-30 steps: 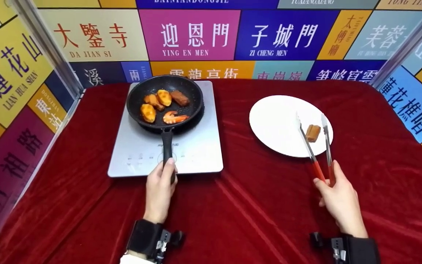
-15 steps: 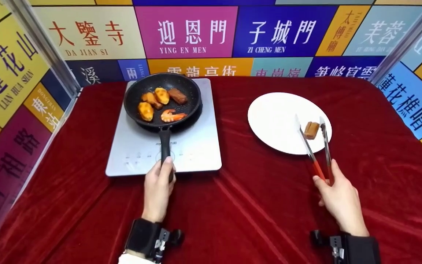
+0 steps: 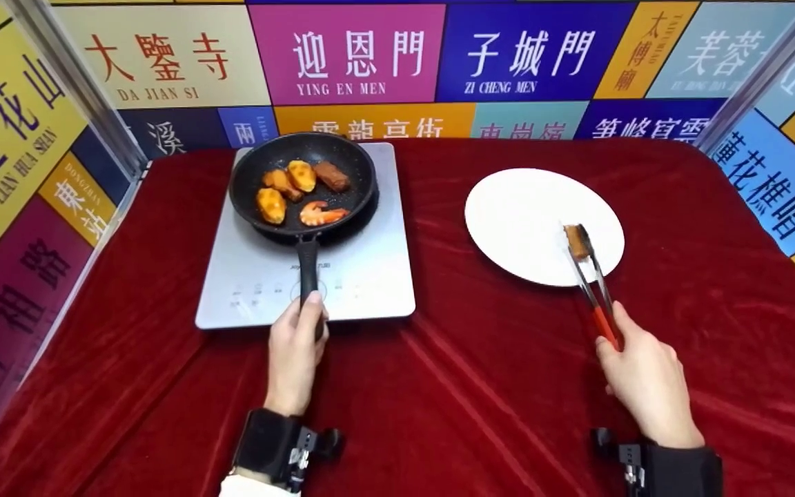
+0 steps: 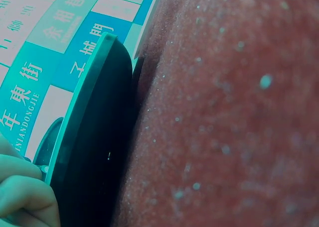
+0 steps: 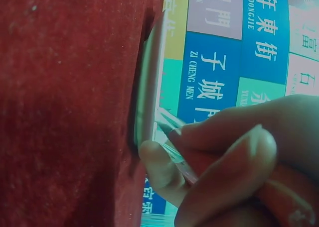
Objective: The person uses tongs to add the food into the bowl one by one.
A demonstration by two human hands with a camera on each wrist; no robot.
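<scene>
One brown food piece point(image 3: 577, 241) is pinched over the white plate point(image 3: 522, 221) by tongs point(image 3: 594, 290), long axis pointing away. Right hand point(image 3: 646, 383) squeezes them; left hand point(image 3: 295, 348) grips the pan's handle point(image 3: 308, 273). Five pieces in one pan point(image 3: 303, 183).

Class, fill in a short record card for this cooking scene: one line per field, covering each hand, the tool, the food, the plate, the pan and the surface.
Left hand: the left hand grips the pan handle
Right hand: the right hand holds the tongs by their red grips
Tongs: closed on the brown food piece
Plate: white plate, under the brown food piece
Pan: black frying pan on the induction cooker
Pan contents: shrimp, three orange pieces, one brown piece
Surface: red cloth
</scene>
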